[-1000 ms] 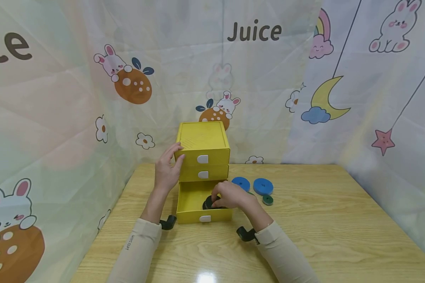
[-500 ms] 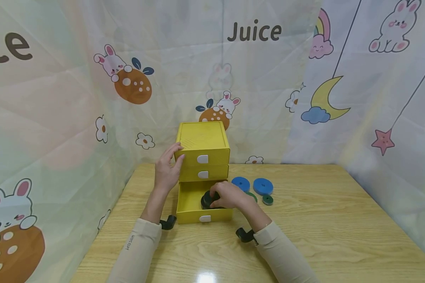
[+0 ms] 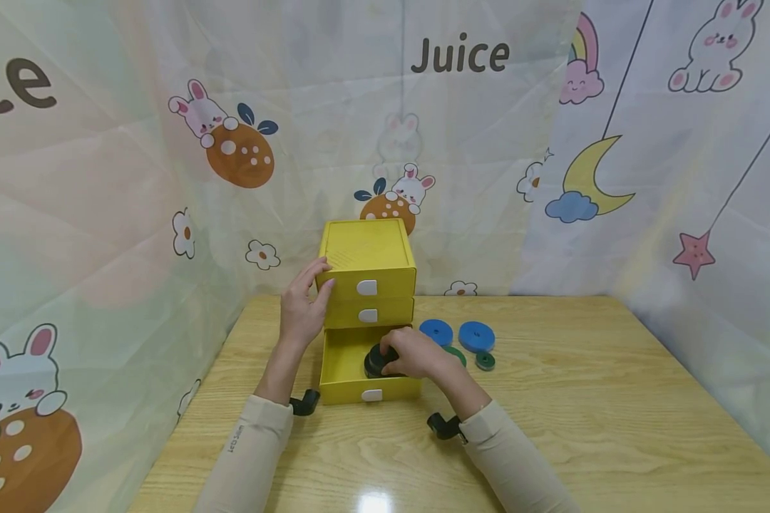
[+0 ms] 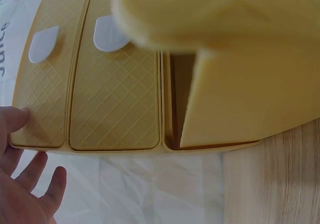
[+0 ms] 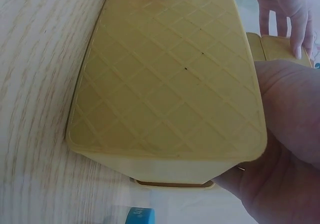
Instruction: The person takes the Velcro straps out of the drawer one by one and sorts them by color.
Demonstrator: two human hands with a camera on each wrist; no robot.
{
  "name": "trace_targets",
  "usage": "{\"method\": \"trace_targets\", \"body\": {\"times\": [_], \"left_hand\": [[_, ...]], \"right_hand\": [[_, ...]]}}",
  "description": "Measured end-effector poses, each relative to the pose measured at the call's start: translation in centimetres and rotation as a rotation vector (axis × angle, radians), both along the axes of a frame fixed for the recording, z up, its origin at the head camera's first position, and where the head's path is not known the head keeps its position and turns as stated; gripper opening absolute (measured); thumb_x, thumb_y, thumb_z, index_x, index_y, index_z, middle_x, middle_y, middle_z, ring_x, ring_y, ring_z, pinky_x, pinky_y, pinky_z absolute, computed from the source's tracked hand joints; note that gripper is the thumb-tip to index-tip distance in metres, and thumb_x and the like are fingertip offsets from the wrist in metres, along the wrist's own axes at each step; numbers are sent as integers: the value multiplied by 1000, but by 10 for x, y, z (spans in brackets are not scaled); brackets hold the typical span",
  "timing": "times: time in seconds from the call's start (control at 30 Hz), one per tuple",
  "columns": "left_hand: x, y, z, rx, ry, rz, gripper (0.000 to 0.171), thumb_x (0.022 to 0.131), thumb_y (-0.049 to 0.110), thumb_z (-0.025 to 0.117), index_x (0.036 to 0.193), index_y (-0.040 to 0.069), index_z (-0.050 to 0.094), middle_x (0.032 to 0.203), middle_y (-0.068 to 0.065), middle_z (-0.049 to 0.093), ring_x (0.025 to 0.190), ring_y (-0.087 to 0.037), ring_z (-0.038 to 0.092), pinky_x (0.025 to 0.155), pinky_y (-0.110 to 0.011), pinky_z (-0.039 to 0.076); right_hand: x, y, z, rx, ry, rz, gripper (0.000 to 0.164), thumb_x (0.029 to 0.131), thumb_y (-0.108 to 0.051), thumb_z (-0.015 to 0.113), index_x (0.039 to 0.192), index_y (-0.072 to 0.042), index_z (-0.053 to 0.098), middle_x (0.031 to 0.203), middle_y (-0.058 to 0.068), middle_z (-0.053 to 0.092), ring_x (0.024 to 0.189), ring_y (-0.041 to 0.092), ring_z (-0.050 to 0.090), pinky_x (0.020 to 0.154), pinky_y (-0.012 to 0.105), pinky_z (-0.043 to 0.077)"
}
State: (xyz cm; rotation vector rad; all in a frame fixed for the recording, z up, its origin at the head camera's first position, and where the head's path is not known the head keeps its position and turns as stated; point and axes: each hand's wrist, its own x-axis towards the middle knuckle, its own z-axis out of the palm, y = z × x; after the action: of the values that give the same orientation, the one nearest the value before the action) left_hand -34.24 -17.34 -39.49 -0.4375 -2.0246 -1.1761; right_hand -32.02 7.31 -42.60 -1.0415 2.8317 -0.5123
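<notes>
A small yellow drawer cabinet [image 3: 367, 246] stands on the table, its bottom drawer [image 3: 343, 356] pulled out. My left hand [image 3: 304, 306] grips the upper left corner of the cabinet, thumb on the front of the top drawer [image 4: 42, 104], other fingers at the side and top. Inside the pulled-out drawer, my right hand [image 3: 413, 354] pinches a dark round disc [image 3: 376, 356] at its right edge; it appears to lie on a wider dark disc. Right fingertips are partly hidden by the drawer front in the right wrist view.
Two blue discs [image 3: 477, 336] with centre holes lie right of the cabinet. Nearby are a small green disc [image 3: 485, 360] and another green disc [image 3: 455, 354] partly behind my right hand. Printed cloth [image 3: 481, 178] hangs behind the table [image 3: 590, 406].
My right hand has shifted slightly left within the drawer, and the dark disc has moved a little the same way. More of the green disc behind the hand shows. My left hand stays put.
</notes>
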Motion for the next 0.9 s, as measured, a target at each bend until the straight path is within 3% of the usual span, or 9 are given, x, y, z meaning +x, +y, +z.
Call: {"method": "trace_targets", "body": {"times": [0.67, 0.9], "left_hand": [[0, 1, 0, 1, -4, -1, 23, 101, 16, 70, 123, 10, 72, 145, -2, 65, 139, -24, 58, 108, -50, 52], [0, 1, 0, 7, -3, 1, 22, 101, 15, 70, 122, 10, 72, 145, -3, 65, 139, -24, 58, 109, -52, 51]], "right_hand": [[5, 16, 6, -80, 28, -1, 29, 88, -29, 85, 109, -12, 75, 113, 4, 74, 103, 23, 68, 90, 40, 57], [4, 28, 9, -86, 57, 18, 28, 91, -33, 83, 111, -15, 75, 116, 0, 73, 103, 19, 68, 90, 36, 58]]}}
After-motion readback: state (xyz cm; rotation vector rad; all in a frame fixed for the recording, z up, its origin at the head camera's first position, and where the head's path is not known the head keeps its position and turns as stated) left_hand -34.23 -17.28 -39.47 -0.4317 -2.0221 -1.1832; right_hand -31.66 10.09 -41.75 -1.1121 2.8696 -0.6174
